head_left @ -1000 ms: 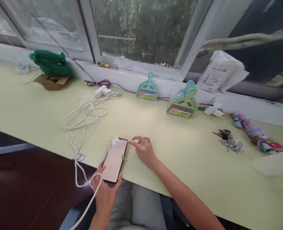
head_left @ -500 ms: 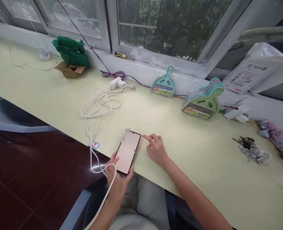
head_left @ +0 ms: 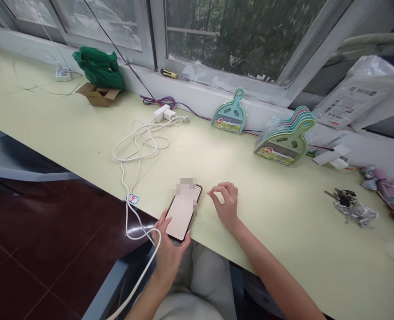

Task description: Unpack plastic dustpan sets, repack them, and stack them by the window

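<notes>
A smartphone (head_left: 180, 218) with a lit pale screen is tilted over the table's front edge, parts of its upper end blurred out. My left hand (head_left: 170, 253) grips its lower end, fingers along the left side and thumb at the lower right corner. Just right of the phone, and apart from it, my right hand (head_left: 227, 204) hovers over the table. Its thumb and index fingertips meet in a pinch, with nothing visible between them. A white cable (head_left: 150, 262) runs across my left wrist and forearm.
On the pale table (head_left: 277, 231) lie a white plug adapter (head_left: 162, 113), a small dustpan set (head_left: 229, 115), a stack of dustpan sets (head_left: 285, 142) and keys (head_left: 343, 198). A green bag (head_left: 98, 66) sits on a cardboard box (head_left: 98, 94). A screwdriver (head_left: 169, 74) rests on the sill.
My right hand has moved a little rightward, away from the phone's edge, and its extended index finger has curled to the thumb. The phone and left hand have shifted slightly right.
</notes>
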Demonstrator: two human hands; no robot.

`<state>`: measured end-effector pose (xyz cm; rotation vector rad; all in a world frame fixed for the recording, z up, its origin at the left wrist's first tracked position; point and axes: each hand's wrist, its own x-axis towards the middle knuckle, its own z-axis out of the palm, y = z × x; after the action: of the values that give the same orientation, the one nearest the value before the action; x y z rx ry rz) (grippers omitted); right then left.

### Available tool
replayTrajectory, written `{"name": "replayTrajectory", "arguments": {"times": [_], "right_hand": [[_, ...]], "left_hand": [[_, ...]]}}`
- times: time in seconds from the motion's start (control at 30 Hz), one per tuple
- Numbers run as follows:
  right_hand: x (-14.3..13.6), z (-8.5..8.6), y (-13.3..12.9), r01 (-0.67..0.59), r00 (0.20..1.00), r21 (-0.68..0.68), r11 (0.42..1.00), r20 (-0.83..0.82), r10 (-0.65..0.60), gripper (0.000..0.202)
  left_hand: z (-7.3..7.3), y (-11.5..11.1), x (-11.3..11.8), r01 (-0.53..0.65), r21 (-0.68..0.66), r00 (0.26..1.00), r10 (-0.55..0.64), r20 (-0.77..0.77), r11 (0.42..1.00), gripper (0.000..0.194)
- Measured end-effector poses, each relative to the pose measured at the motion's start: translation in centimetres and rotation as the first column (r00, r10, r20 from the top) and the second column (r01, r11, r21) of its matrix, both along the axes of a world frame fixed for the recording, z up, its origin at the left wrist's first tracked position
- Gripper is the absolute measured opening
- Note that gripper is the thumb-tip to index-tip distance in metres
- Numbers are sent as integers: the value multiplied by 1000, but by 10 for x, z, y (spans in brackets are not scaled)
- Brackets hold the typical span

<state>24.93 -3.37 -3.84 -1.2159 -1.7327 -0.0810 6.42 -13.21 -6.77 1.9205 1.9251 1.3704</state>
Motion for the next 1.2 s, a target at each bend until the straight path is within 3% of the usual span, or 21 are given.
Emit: {"name": "replayTrajectory", "arguments": {"times": [0.27,0.57,0.97,1.2], "right_hand": [[0,-5,1,-22,999,-53,998,37,24,11],[1,-4,0,-40,998,-2,999,46,40,13],[2,0,-4,-31,997,81,996,-71,36,16],[2,3,-7,-30,993,63,998,-109,37,13]], "left_hand": [[0,-1,3,30,29,999,-29,-28,999,59],[2,-1,4,33,24,999,-32,-26,999,58],[0,-1,4,32,12,999,-31,-15,999,58],[3,0,5,37,25,999,-36,-20,999,59]]}}
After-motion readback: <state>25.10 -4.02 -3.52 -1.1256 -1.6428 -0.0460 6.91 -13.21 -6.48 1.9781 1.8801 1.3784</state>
